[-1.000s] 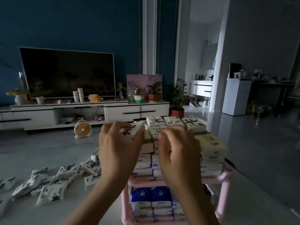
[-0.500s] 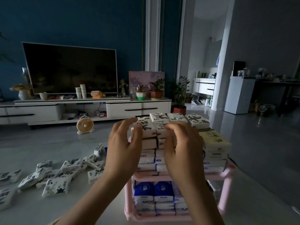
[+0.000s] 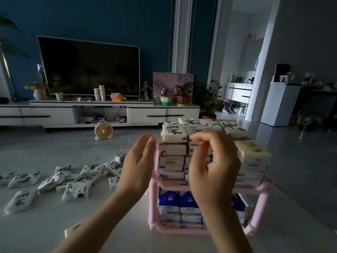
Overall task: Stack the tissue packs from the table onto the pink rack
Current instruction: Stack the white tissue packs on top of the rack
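My left grip (image 3: 138, 167) hung released just left of the pink rack (image 3: 255, 188), fingers straight and close together, palm turned toward the rack and apart from the packs. My right grip (image 3: 213, 161) was in front of the rack's upper shelf, fingers loosely curled and grasping nothing. Its fingertips (image 3: 197, 139) lay before the front edge of the top layer, and I could not tell whether they touched it.

The upper shelf of the rack was filled with tissue packs in several columns, stacked well above its rim. The top layer was white packs with black ink print (image 3: 174, 133), set side by side in two rows. Plainer white packs lay flat beneath them. At the right end of that shelf stood a column of cream packs (image 3: 253, 152), lower than the rest.

The lower shelf held blue-topped packs (image 3: 168, 199) side by side over more flat packs, filling it from front to back as far as I could see.

To the left of the rack, loose ink-print packs (image 3: 76, 191) lay scattered on the table (image 3: 45, 227), some overlapping, the nearest just beside the rack behind my left wrist.
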